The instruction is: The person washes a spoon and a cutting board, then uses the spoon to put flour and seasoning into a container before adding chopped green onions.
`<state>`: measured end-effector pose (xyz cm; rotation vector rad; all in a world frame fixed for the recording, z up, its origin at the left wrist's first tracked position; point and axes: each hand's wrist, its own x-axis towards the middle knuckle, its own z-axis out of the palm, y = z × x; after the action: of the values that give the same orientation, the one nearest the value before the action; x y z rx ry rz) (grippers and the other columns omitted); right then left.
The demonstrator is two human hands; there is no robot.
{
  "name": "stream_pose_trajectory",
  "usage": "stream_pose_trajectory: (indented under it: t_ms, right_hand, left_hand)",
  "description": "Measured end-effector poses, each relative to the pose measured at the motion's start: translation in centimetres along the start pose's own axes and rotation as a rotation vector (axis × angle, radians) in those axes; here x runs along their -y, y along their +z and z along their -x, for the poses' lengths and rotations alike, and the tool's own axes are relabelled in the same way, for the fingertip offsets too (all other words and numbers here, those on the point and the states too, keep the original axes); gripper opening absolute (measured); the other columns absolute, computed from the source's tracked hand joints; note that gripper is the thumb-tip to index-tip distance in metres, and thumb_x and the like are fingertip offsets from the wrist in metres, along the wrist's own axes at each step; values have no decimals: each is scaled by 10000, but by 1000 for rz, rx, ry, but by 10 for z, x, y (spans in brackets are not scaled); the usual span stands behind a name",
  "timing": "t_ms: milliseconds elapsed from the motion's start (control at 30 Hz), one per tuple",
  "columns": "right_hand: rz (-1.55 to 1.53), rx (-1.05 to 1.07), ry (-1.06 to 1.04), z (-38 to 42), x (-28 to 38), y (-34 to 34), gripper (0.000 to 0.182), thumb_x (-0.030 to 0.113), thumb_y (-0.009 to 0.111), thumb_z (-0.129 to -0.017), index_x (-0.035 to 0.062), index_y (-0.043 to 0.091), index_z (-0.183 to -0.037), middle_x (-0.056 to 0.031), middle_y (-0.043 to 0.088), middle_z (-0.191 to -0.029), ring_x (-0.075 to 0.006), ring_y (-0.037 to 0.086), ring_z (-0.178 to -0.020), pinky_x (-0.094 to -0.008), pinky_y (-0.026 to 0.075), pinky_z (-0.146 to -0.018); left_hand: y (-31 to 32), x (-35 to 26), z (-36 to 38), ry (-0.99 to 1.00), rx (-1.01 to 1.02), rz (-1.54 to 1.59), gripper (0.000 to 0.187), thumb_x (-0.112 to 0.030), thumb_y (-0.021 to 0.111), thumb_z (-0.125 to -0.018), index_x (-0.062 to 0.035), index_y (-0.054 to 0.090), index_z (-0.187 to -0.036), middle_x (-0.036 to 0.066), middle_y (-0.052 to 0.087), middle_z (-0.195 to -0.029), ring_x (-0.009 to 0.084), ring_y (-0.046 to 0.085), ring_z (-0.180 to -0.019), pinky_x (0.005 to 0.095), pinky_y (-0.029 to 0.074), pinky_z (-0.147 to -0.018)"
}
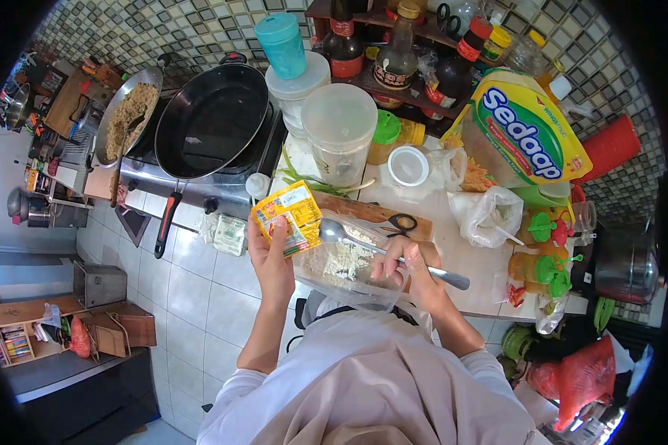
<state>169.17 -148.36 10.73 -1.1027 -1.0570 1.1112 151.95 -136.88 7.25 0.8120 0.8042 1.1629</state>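
My left hand (272, 259) pinches a yellow seasoning sachet (288, 215) and holds it upright, printed side toward me. In my right hand (412, 271) is a metal spoon (441, 276), its bowl right at the sachet's lower right edge. Below both hands sits a clear plastic container (382, 297) with a white crumbly mass (346, 261) inside. Behind it lies a wooden cutting board (364, 210), with black-handled scissors (403, 222) on it and green onion stalks (298, 176) at its far left end.
A black frying pan (211, 122) rests on the stove, beside a pan of brown crumbly food (132, 119). Lidded tubs (339, 126), a white plastic bag (486, 215), a Sedaap pouch (523, 130) and sauce bottles (395, 59) crowd the counter's back and right.
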Motion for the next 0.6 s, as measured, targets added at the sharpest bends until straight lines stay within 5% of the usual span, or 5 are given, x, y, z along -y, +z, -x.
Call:
stream_pose_trajectory:
  t_ms: [600]
  right_hand:
    - [54,-14,-181,0,-10,6,474,331,263,-967,17,463,-676,-77,488,-661,-157,515,-609,-264,355,-504]
  left_hand:
    - [5,-9,2,156,20,-233,309,-73,582,-848,13,443,-1111,85,560,-999,108,551,-881,245,468,-765]
